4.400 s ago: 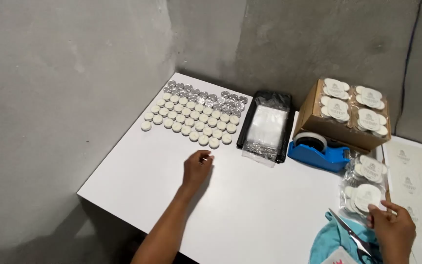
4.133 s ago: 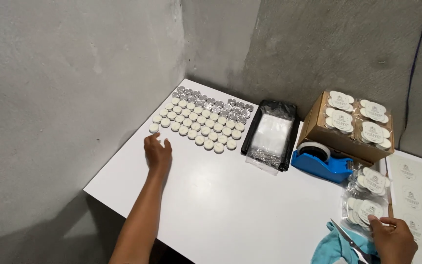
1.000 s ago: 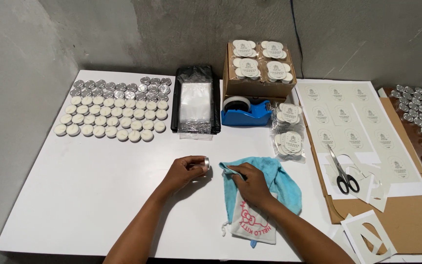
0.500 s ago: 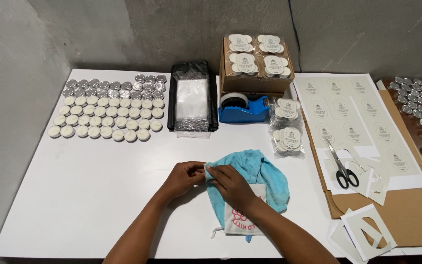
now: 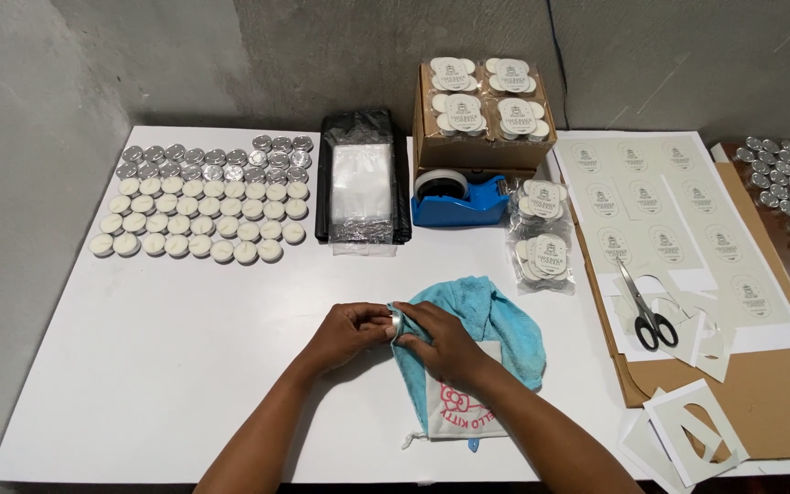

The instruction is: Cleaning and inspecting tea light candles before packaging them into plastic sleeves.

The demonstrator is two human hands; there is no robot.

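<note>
My left hand [image 5: 345, 330] and my right hand [image 5: 445, 340] meet at the middle of the white table [image 5: 139, 366]. Between their fingertips they pinch a small round tealight in a silver cup [image 5: 396, 324], turned on edge. My right hand rests on a light blue cloth [image 5: 496, 325] with a white label patch, and a fold of the cloth lies against the tealight. The tealight's wax side is hidden.
Rows of white and silver tealights [image 5: 203, 197] fill the far left. Behind are a black bag of clear sleeves [image 5: 361, 187], a blue tape dispenser [image 5: 459, 199] and a cardboard box [image 5: 477, 137] of packed tealights. Scissors [image 5: 646, 306] lie on label sheets [image 5: 669, 220] at right.
My left hand went out to the tealight rows and came back to the middle with one. Both hands have since closed together on it over the blue cloth, and the view has centred on the table.
</note>
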